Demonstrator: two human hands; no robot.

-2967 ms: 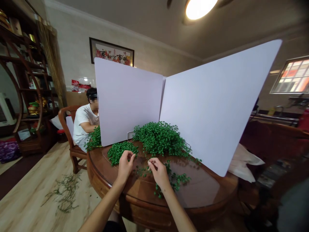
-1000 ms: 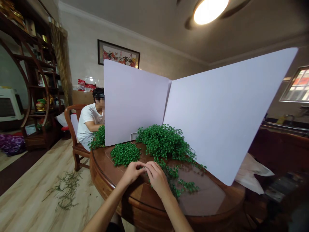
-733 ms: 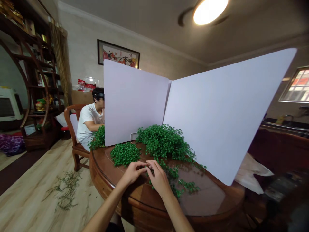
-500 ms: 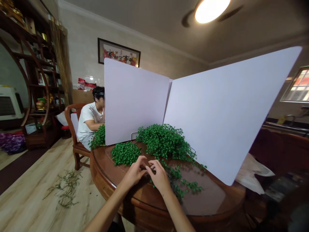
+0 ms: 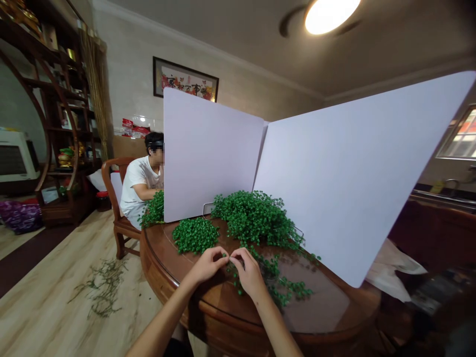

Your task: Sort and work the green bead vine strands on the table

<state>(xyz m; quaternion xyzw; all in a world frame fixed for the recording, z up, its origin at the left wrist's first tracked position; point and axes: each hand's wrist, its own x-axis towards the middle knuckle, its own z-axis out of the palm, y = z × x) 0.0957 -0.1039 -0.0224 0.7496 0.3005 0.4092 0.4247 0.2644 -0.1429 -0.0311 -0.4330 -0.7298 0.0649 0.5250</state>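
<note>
My left hand point(image 5: 206, 265) and my right hand point(image 5: 248, 270) meet fingertip to fingertip over a round wooden table point(image 5: 320, 315). Both pinch the same thin green plastic sprig point(image 5: 233, 275) with small round leaves, which trails down beneath my right hand. Right behind my hands lie a small heap of the same sprigs point(image 5: 195, 234) and a larger heap point(image 5: 258, 218). More loose sprigs point(image 5: 289, 288) are spread to the right of my right hand.
Two white boards point(image 5: 336, 176) stand on the table behind the heaps. Beyond the left board a person in a white shirt point(image 5: 140, 184) sits on a wooden chair. Green scraps point(image 5: 100, 290) lie on the floor at left. Shelves point(image 5: 44, 124) line the left wall.
Three seconds ago my hands were apart, each pinching a piece. They have come together and stayed joined at the fingertips, shifting slightly on the sprig.
</note>
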